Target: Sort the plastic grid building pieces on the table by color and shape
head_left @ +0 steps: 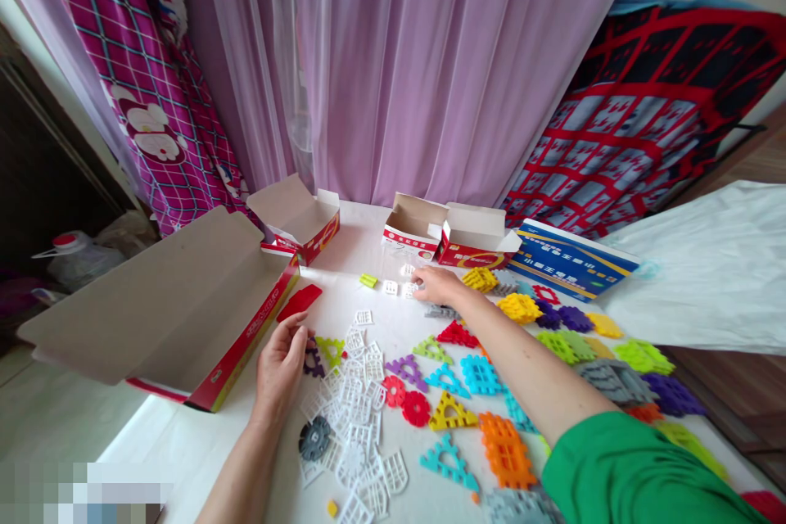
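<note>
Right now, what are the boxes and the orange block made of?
The big box looks like thin cardboard, shiny printed outside, dull grey-brown inside. The orange block seems to be smooth plastic, with bright, even colour and notched edges.

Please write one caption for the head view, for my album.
Right hand at small white pieces, left hand near a red piece, among colourful blocks and open boxes.

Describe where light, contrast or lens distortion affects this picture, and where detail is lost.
Head view: white pieces blend into the white tabletop; the left edge is dark; the green sleeve looks stretched; the lower-left corner is pixelated.
</note>
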Demonstrator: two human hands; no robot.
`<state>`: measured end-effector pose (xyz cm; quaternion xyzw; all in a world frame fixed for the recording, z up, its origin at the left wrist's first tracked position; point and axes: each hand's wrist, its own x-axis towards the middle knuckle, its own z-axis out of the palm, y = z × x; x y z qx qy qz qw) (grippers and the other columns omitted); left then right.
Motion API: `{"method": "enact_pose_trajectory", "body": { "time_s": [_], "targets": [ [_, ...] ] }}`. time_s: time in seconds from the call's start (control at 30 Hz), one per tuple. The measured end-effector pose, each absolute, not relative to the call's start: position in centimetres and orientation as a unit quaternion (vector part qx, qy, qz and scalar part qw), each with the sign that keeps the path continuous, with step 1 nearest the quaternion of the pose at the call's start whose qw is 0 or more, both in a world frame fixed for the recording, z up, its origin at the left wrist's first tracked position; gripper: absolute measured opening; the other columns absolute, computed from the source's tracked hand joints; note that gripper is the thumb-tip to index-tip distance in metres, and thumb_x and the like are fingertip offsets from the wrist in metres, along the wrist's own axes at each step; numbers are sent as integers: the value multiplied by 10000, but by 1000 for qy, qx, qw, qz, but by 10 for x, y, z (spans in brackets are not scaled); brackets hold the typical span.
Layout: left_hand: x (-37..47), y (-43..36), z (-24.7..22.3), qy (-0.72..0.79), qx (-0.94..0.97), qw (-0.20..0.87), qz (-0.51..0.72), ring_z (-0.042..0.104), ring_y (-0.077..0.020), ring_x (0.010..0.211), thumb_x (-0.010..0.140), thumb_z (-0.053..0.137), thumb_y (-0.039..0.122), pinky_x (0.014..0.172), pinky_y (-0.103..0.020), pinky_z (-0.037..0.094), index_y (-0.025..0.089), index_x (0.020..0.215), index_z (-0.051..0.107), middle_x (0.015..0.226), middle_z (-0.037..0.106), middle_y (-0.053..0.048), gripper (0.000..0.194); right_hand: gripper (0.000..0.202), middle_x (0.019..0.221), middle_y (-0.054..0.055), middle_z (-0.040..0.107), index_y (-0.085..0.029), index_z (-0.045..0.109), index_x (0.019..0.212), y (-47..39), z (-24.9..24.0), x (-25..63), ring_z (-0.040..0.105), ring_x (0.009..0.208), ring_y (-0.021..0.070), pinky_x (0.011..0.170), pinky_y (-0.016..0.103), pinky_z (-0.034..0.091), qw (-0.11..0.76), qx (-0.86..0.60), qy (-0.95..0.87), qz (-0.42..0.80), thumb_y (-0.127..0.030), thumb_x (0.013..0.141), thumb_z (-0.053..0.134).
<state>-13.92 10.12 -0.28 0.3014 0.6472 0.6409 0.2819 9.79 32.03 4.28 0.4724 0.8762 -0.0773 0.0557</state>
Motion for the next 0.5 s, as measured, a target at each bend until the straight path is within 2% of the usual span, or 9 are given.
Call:
{"method": "enact_pose_trajectory", "body": {
  "time_s": [0.37, 0.5],
  "targets": [
    [-139, 101, -3, 645, 308, 280, 641, 617, -144, 605, 715, 652, 514, 535, -259, 495, 165, 1038, 643, 727, 656, -15, 476, 416, 1129, 32, 673, -242, 628, 1163, 321, 44, 102, 611, 1022, 222, 783, 292, 438, 49, 475, 874, -95, -293, 751, 638],
    [-139, 101, -3, 647, 309, 280, 638, 612, -143, 608, 718, 642, 518, 533, -257, 490, 168, 1039, 643, 728, 653, -17, 475, 288, 1103, 34, 685, -241, 686, 1066, 299, 49, 87, 625, 996, 210, 790, 290, 442, 17, 435, 896, -83, -235, 804, 565]
  ]
}}
